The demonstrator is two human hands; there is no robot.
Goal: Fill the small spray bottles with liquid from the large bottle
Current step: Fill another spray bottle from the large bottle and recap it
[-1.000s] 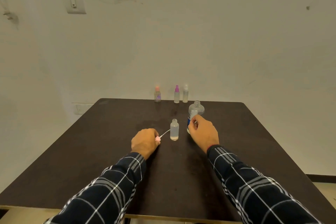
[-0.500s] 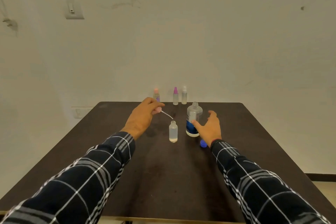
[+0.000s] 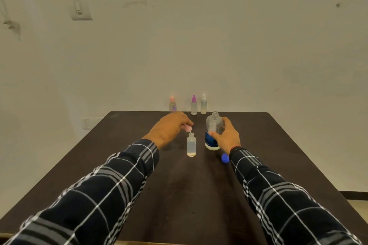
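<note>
From the head camera, the small bottle (image 3: 191,145) stands upright near the middle of the table (image 3: 123,165), just ahead of both hands and between them. The left hand (image 3: 170,128) is the nearer one. Its fingertips pinch a pink spray top (image 3: 48,129) whose thin tube hangs down to the bottle's open neck, so tube and bottle share one vertical line. Whether the tube tip is already inside the neck is too small to tell.

Just right of it stands the large bottle (image 3: 212,133), upright and uncapped, with the right hand (image 3: 226,137) curled round its side. Its blue cap (image 3: 225,158) lies on the table, touching or just beside the right wrist.

The coming move looks like a straight drop of the spray top onto the neck, and any sideways drift could tip the light bottle.

Three spray bottles (image 3: 194,105) line the far edge, well apart from the work. Bare table lies toward the person.
</note>
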